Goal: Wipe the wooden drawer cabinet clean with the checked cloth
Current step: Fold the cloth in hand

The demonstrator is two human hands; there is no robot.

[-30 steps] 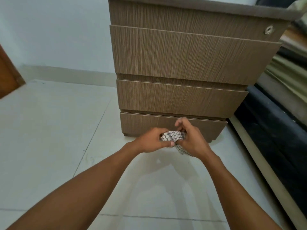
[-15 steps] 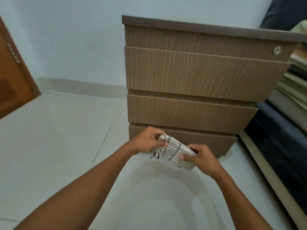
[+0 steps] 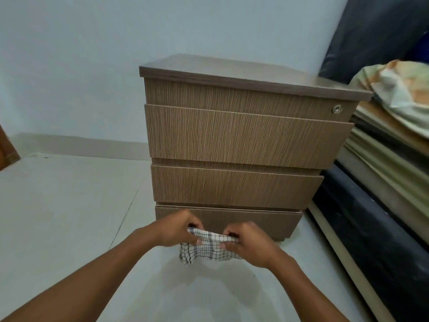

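A brown wooden drawer cabinet (image 3: 243, 140) with three shut drawer fronts and a round lock at its upper right stands on the pale floor against the wall. In front of its bottom drawer I hold a small white cloth with a dark check pattern (image 3: 206, 249). My left hand (image 3: 173, 228) pinches the cloth's top left edge and my right hand (image 3: 248, 242) pinches its top right edge. The cloth is stretched between them and hangs down, apart from the cabinet.
A dark mattress and bed base (image 3: 371, 228) run along the right, close beside the cabinet, with folded bedding (image 3: 399, 94) piled on top. A wooden door edge (image 3: 5, 152) shows at far left. Pale tiled floor (image 3: 69, 217) stretches to the left of the cabinet.
The view has tilted up, showing the cabinet's top. My hands have drawn apart and spread the bunched cloth out between them.
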